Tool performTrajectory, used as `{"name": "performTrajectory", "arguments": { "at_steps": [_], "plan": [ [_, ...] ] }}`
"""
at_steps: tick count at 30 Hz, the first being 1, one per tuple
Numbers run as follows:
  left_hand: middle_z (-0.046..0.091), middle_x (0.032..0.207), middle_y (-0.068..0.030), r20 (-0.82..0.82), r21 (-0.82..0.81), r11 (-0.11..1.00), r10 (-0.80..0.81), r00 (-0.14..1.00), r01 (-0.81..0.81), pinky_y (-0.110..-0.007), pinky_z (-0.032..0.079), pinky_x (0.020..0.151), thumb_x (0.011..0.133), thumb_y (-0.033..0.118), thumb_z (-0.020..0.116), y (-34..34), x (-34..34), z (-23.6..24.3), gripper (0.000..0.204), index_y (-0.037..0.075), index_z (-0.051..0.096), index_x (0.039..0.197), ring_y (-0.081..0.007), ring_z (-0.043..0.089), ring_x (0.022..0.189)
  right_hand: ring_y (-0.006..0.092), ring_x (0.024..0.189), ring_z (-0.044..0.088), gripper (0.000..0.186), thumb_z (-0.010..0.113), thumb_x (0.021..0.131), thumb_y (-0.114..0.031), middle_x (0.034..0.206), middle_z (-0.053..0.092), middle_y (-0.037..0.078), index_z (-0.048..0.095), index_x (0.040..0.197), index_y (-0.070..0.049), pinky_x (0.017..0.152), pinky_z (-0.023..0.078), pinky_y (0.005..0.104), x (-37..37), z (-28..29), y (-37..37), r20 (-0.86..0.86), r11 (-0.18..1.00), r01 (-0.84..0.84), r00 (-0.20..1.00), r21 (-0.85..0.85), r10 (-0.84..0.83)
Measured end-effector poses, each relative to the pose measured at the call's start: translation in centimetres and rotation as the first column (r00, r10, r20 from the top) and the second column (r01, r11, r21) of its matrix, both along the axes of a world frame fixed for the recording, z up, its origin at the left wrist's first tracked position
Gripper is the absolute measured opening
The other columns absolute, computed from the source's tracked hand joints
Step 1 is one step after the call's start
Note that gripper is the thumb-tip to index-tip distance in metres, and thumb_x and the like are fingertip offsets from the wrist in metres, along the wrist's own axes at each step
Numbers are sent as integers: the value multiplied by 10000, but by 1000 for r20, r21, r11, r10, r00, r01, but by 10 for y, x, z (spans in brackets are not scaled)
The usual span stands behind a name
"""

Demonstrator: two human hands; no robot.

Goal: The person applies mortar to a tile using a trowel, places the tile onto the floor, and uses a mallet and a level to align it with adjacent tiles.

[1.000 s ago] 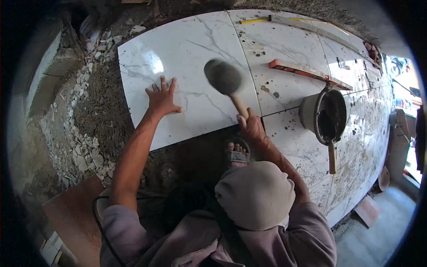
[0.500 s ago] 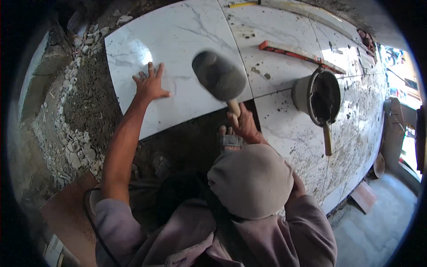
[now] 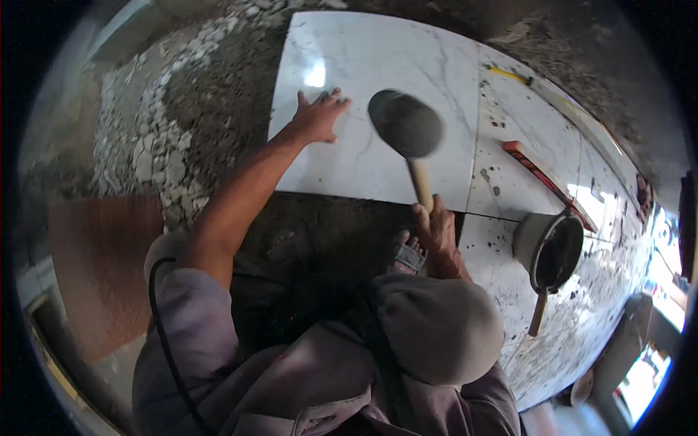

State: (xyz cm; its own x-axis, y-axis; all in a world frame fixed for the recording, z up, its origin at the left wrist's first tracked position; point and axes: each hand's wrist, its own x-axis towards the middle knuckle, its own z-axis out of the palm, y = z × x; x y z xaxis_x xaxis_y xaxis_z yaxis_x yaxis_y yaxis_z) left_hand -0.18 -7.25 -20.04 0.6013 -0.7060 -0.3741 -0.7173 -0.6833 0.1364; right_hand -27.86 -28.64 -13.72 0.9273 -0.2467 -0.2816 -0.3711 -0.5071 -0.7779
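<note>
My left hand [image 3: 320,116] rests spread on a white marble-look tile [image 3: 385,58], toward its left side. My right hand [image 3: 436,236], at the tile's near edge, grips the wooden handle of a mallet [image 3: 405,125]. Its dark, blurred head is over the tile, right of my left hand. Dark soil [image 3: 327,218] shows below the near edge, with my sandalled foot [image 3: 407,254] there. To the right, a grey bucket [image 3: 534,251] of dark mortar has a wooden handle [image 3: 539,312] sticking out. An orange-red level [image 3: 545,182] lies behind it.
Mortar-spattered tiles [image 3: 494,232] continue rightward. A long straightedge [image 3: 582,120] and a yellow-handled tool [image 3: 509,74] lie toward the back. Broken rubble [image 3: 153,152] and soil border the left side. A reddish-brown board [image 3: 102,269] lies at lower left, and a concrete block edge [image 3: 116,36] at upper left.
The view has turned, shifting tile, bucket and level rightward. The mallet has moved up and down over the tile in my right hand. My left hand has stayed spread on the tile.
</note>
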Motion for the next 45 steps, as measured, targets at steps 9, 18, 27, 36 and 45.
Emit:
{"name": "performTrajectory", "arguments": {
  "at_steps": [9, 18, 27, 36, 45],
  "plan": [
    [161, 1503, -239, 11, 194, 931, 314, 949, -310, -691, 158, 1028, 648, 507, 764, 43, -22, 10, 1083, 122, 173, 1469, -463, 271, 1332, 420, 613, 611, 351, 568, 903, -336, 637, 571, 244, 476, 915, 3, 537, 449, 456, 38, -12, 8, -30, 995, -43, 999, -95, 40],
    [173, 1479, -284, 1, 132, 924, 361, 933, -358, -694, 135, 1039, 631, 457, 798, 41, -18, 14, 1076, 80, 210, 1449, -513, 268, 1313, 460, 603, 577, 398, 535, 928, -379, 595, 540, 257, 458, 905, 10, 508, 442, 450, 158, -31, 5, 208, 994, 10, 978, -107, 12],
    [175, 1471, -308, -41, 143, 932, 341, 939, -332, -725, 117, 1014, 680, 442, 782, 37, -20, 22, 1032, 49, 215, 1449, -526, 271, 1304, 412, 572, 596, 388, 529, 942, -354, 599, 557, 231, 426, 869, 13, 497, 450, 433, 219, -35, 6, 371, 992, 66, 928, -108, -21],
    [171, 1484, -272, -5, 118, 937, 332, 943, -330, -710, 136, 1026, 642, 458, 791, 30, -15, 13, 1076, 93, 189, 1456, -513, 264, 1313, 422, 525, 554, 359, 522, 950, -318, 538, 490, 208, 419, 870, 16, 430, 400, 460, 244, -48, -13, 348, 973, 90, 938, -213, -11],
    [163, 1492, -263, -17, 126, 931, 347, 938, -342, -707, 133, 1028, 658, 453, 781, 31, -11, 15, 1063, 97, 186, 1463, -492, 256, 1327, 449, 582, 582, 424, 529, 935, -372, 580, 529, 235, 432, 929, 41, 473, 429, 450, 150, -65, -29, 182, 974, -142, 968, -176, 174]
  ]
}}
